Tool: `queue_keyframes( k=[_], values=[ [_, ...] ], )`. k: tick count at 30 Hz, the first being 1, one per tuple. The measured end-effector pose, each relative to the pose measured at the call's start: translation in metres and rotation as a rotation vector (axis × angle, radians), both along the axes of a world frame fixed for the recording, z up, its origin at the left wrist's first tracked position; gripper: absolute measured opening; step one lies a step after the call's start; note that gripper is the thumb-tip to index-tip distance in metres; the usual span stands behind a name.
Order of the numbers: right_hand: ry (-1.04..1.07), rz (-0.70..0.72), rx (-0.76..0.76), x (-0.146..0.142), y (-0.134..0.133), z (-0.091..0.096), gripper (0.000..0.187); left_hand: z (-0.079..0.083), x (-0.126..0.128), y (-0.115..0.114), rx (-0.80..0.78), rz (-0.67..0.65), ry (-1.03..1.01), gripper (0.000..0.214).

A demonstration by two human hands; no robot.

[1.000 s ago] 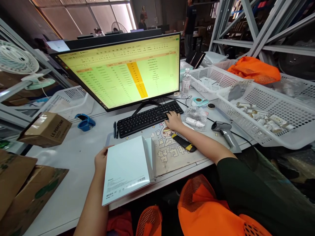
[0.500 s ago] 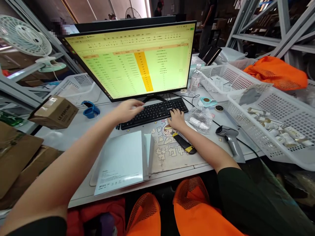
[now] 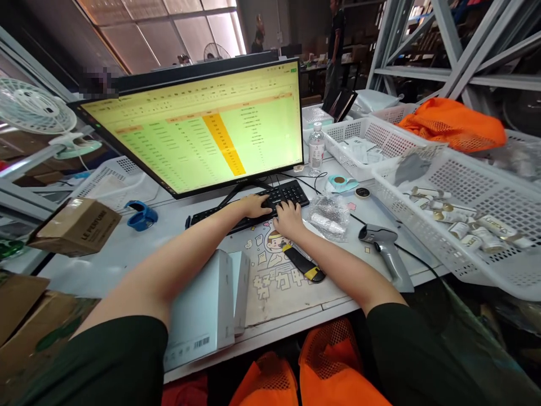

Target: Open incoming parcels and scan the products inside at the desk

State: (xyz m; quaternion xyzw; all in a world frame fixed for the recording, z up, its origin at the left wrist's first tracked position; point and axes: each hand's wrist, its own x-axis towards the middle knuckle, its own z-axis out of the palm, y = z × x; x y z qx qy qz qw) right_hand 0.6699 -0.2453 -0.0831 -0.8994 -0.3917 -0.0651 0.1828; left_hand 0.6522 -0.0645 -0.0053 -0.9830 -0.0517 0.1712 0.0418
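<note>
My left hand [image 3: 256, 205] rests over the middle of a black keyboard [image 3: 214, 213], fingers stretched toward its right half. Close beside it, my right hand [image 3: 289, 219] has its spread fingers on the keys near the right end. Neither hand holds anything. Behind the keyboard a monitor [image 3: 181, 146] displays a yellow-green spreadsheet with one orange column. Below my right wrist a black and yellow utility knife [image 3: 302, 263] lies on a printed desk mat [image 3: 274, 304]. A bubble-wrapped item [image 3: 327, 219] sits right of my right hand. White boxes [image 3: 203, 316] lie partly under my left forearm.
A barcode scanner [image 3: 384, 251] and a white basket of small cylindrical items [image 3: 477, 270] stand at the right. A water bottle [image 3: 315, 151] is beside the monitor. On the left are a blue tape dispenser [image 3: 141, 216], a cardboard box [image 3: 80, 228] and a fan [image 3: 36, 107].
My left hand has moved right and down from the keyboard's back edge onto the keys beside my right hand. The camera view has shifted; my right hand stays on the keyboard.
</note>
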Motion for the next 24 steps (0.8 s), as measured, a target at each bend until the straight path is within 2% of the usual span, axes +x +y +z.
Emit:
queue_keyframes(
  k=[3, 6, 9, 11, 13, 15, 17, 19, 22, 24],
  values=[
    [0.003, -0.015, 0.012, -0.001, 0.000, 0.002, 0.042, 0.017, -0.015, 0.000, -0.007, -0.047, -0.018, 0.086],
    [0.006, -0.017, 0.015, -0.002, 0.000, 0.002, 0.041, 0.039, -0.049, 0.002, 0.002, -0.092, -0.051, 0.079],
    [0.006, -0.004, 0.017, -0.002, 0.000, 0.001, 0.041, 0.059, -0.102, 0.014, 0.009, -0.109, -0.101, 0.076],
    [0.009, 0.013, 0.016, -0.003, -0.001, 0.001, 0.042, 0.069, -0.142, 0.029, -0.004, -0.075, -0.146, 0.078],
    [0.013, 0.033, 0.013, -0.003, -0.002, 0.002, 0.041, 0.074, -0.186, 0.048, -0.025, -0.005, -0.200, 0.082],
    [0.015, 0.046, 0.010, -0.004, -0.002, 0.003, 0.040, 0.072, -0.234, 0.070, -0.053, 0.107, -0.272, 0.085],
    [0.018, 0.051, 0.010, -0.004, -0.002, 0.003, 0.040, 0.061, -0.285, 0.091, -0.100, 0.257, -0.371, 0.086],
    [0.024, 0.057, 0.012, -0.004, -0.002, 0.003, 0.041, 0.039, -0.338, 0.106, -0.177, 0.454, -0.479, 0.084],
    [0.032, 0.062, 0.014, -0.004, -0.002, 0.001, 0.044, -0.012, -0.411, 0.111, -0.271, 0.872, -0.641, 0.062],
    [0.035, 0.060, 0.011, -0.004, -0.001, 0.001, 0.045, -0.051, -0.446, 0.100, -0.292, 1.027, -0.731, 0.048]
  ],
)
